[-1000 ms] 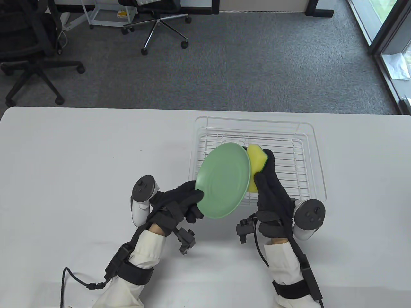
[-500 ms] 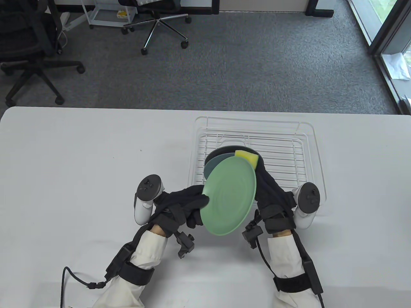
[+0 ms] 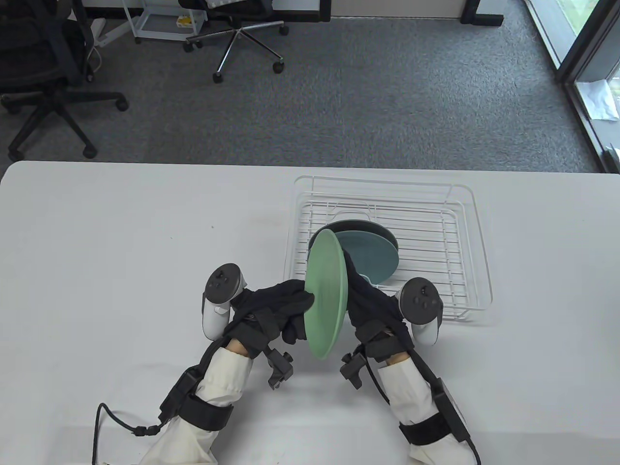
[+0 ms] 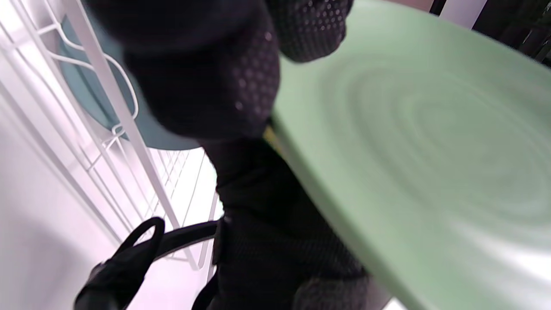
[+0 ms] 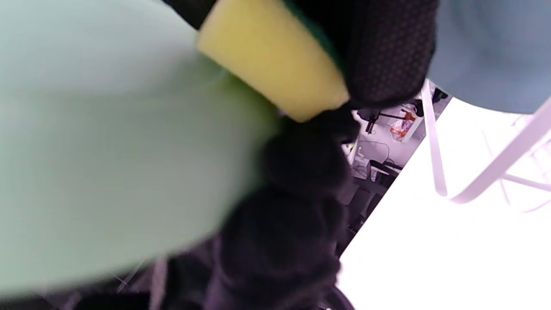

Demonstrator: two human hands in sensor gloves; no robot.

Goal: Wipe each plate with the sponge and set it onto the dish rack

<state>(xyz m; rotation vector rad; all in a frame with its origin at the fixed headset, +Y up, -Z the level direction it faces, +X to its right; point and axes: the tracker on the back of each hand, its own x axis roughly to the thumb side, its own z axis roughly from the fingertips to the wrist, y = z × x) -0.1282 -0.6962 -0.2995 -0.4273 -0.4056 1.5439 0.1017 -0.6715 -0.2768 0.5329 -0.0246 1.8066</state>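
Observation:
My left hand grips the near left rim of a light green plate, held almost on edge above the table's front. My right hand sits behind the plate, mostly hidden by it in the table view. In the right wrist view that hand holds a yellow sponge against the green plate. The left wrist view shows the plate's ridged face and my fingers over its rim. A teal plate and a dark plate lie in the white wire dish rack.
The rack stands at the table's right centre, just beyond my hands. Its right half holds only bare wire. Office chairs stand on the grey carpet past the far edge of the white table.
The green plate has turned from facing the camera to nearly edge-on. My right hand has slid down and left behind it, taking the sponge out of sight and uncovering the plates in the rack.

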